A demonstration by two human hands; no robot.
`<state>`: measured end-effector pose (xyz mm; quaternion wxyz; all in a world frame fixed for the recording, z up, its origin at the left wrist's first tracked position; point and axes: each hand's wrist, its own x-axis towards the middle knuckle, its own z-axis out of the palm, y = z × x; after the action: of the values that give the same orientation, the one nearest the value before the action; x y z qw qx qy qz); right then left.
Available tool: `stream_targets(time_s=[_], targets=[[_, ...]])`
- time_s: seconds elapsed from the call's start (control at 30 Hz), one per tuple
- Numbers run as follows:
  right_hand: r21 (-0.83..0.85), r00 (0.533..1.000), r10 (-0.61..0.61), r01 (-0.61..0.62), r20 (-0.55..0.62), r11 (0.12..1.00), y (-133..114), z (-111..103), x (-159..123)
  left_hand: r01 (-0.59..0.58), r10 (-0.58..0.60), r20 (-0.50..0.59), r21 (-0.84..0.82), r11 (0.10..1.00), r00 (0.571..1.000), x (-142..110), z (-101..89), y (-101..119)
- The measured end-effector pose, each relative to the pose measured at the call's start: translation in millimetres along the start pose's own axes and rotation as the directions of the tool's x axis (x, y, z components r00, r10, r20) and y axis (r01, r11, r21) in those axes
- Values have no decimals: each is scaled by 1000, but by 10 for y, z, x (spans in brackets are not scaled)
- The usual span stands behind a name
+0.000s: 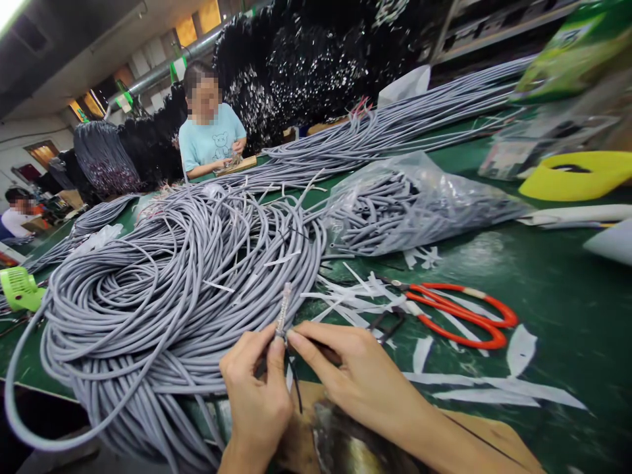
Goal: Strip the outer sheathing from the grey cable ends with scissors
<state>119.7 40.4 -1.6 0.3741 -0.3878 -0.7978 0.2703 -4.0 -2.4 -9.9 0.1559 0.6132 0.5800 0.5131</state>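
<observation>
A grey cable end with a bare braided silver tip (283, 308) points upward between my two hands. My left hand (257, 392) grips it just below the braid, thumb and fingers closed round it. From the right, my right hand (358, 368) pinches at the base of the braid, its fingertips touching the cable; whatever lies between them is too small to make out. A thin black strand (297, 385) hangs under the fingertips. Behind and left of the hands lies a large coil of grey cables (182, 289).
Red-handled scissors (464, 316) lie on the green table (567, 289) amid white strips (494, 388). A clear bag of short grey tubes (409, 210) stands behind. A yellow object (577, 176) is at right, a small green fan (20, 288) at left. A co-worker (212, 135) works across the table.
</observation>
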Motion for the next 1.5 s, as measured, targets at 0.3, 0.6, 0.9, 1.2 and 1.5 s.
stream_targets(time_s=[0.3,0.6,0.9,1.2,1.5], targets=[[-100,979,-140,126,-147,987,-1,17,-45,-124,125,-18,47,991,992,27,8,61],[-443,883,-415,289,-219,849,-32,26,-73,132,-134,-6,-125,983,991,27,6,14],[-464,866,-421,265,-272,845,-14,-47,-73,44,-70,-151,-167,985,986,27,30,47],[-461,886,-395,253,-242,851,-7,-32,-78,-17,-1,-149,-120,993,989,33,32,23],[-213,965,-191,152,-181,965,-16,-34,-44,-78,81,-148,26,997,986,27,42,40]])
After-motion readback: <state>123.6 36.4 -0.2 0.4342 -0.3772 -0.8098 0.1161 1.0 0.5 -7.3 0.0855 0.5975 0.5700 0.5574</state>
